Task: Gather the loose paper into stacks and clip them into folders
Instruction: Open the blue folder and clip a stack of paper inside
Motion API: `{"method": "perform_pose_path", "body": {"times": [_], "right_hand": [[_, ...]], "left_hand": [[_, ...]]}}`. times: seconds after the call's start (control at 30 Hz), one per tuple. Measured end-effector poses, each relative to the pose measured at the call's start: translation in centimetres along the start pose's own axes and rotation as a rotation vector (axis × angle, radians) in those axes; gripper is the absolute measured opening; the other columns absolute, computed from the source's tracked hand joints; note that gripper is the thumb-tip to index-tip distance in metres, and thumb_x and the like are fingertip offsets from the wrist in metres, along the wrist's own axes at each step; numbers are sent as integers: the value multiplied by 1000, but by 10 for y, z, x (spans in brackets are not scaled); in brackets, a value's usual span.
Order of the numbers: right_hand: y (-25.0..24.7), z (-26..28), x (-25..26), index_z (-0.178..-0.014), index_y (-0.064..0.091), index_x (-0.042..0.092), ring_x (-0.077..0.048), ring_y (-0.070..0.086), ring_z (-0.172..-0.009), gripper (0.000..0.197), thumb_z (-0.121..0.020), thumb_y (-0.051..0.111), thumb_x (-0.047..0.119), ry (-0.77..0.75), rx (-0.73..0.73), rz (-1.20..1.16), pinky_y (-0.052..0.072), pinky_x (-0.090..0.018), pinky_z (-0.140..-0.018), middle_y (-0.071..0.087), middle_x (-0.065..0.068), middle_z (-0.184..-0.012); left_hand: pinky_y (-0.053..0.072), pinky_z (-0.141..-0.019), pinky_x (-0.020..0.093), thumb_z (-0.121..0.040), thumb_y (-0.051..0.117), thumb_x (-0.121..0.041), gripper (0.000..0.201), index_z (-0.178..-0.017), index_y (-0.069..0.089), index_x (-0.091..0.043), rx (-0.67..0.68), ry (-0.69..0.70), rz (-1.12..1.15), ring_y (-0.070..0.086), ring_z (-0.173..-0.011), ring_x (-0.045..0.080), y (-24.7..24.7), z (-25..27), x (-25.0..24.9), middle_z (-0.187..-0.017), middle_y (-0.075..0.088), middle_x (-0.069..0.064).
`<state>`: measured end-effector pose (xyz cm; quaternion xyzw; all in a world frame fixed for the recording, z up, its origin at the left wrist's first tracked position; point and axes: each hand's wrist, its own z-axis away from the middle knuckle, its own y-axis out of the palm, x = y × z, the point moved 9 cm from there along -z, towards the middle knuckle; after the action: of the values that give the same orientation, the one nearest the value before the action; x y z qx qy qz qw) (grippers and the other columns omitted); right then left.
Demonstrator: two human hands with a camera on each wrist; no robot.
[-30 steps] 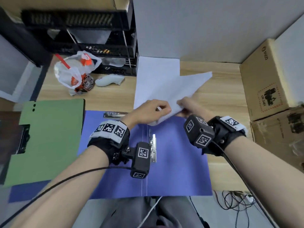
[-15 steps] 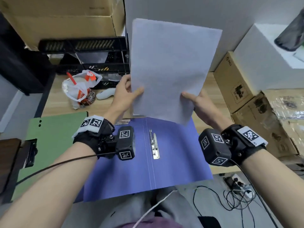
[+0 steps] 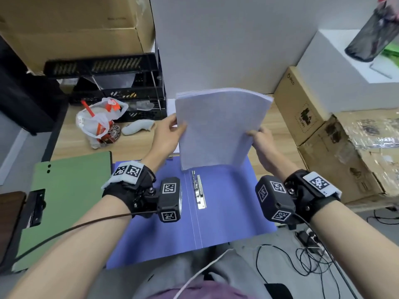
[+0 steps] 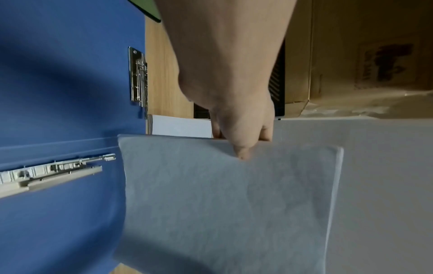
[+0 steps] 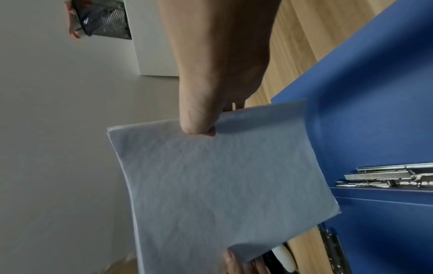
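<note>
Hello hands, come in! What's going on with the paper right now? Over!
Left hand and right hand each grip a side of the paper stack. Stack upright over open blue folder. Metal clip uncovered, nothing blocking.

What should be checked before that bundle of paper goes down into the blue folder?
1. Both hands hold the paper stack: ok. The left hand pinches its left edge, the right hand its right edge.
2. Sheets squared up: not ok. The top edges fan slightly.
3. Stack stands on the blue folder: ok. Its lower edge rests upright on the open folder, just beyond the metal clip.
4. Folder lies open and flat: ok.
5. Clip raised to take paper: cannot tell.
6. Loose paper left over: not ok. A white sheet lies on the desk behind the left hand.
</note>
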<state>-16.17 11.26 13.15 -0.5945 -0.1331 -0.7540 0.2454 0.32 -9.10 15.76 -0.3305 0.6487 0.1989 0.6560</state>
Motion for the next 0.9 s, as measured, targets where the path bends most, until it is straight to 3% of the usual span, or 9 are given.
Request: {"method": "perform_pose_path", "body": {"times": [0.07,0.13,0.2,0.33,0.43,0.53,0.6,0.73,0.9], "right_hand": [[-2,-1,-16,-91,64,17,-6,64,-84,35,-88,41,-9,51,31,15,49,-17,-69,69,7,-92],[0,-1,-49,-106,61,15,-13,58,-101,35,-91,39,-7,136,111,99,43,-15,-71,65,1,-108],[2,3,-72,-122,55,14,-13,51,-109,35,-96,38,-1,172,184,191,40,-17,-74,59,1,-120],[5,-5,-70,-129,51,14,-9,48,-107,31,-103,35,13,131,271,283,35,-21,-87,54,8,-117],[1,-28,-41,-118,56,10,-8,49,-98,27,-104,35,21,44,274,340,40,-14,-71,57,9,-103],[-17,-50,-14,-121,52,-5,-15,48,-95,38,-103,36,24,-1,235,392,38,-13,-64,55,-6,-104],[-33,-57,-11,-104,52,-3,-26,46,-86,32,-103,37,24,-18,250,431,34,-18,-59,47,-18,-92],[-67,-58,-62,-74,39,15,-17,32,-66,23,-97,41,15,73,291,490,24,-32,-59,33,-4,-69],[-86,-27,-167,-57,32,20,-3,32,-40,40,-95,41,10,312,337,529,22,-29,-52,33,11,-42]], "left_hand": [[47,-79,9,-98,48,-6,29,-125,59,-9,58,-46,-9,62,-92,-9,8,5,12,-114,66,-5],[43,-69,0,-102,39,-5,29,-127,53,-9,121,-142,-57,60,-87,-16,20,18,38,-113,62,-6],[41,-67,-2,-103,35,-7,30,-128,52,-9,129,-218,-113,58,-98,-4,26,29,65,-115,60,-6],[48,-80,22,-103,35,-9,31,-124,57,-7,54,-234,-194,54,-100,11,25,23,75,-114,62,-1],[44,-61,22,-102,36,-13,28,-117,59,-9,-10,-190,-223,54,-87,11,25,-1,52,-105,65,2],[52,-75,27,-98,41,-10,27,-114,62,-13,-8,-213,-140,64,-90,9,34,-19,37,-105,70,-1],[52,-66,23,-97,41,-9,25,-109,62,-14,0,-300,-122,66,-72,3,42,-18,43,-95,71,-2],[50,-58,19,-99,39,-8,31,-126,53,-11,-69,-596,-76,62,-58,10,49,14,104,-114,66,9],[47,-46,19,-100,39,-9,34,-133,47,-11,-70,-919,-147,53,-33,1,52,77,184,-81,60,-2]]}}
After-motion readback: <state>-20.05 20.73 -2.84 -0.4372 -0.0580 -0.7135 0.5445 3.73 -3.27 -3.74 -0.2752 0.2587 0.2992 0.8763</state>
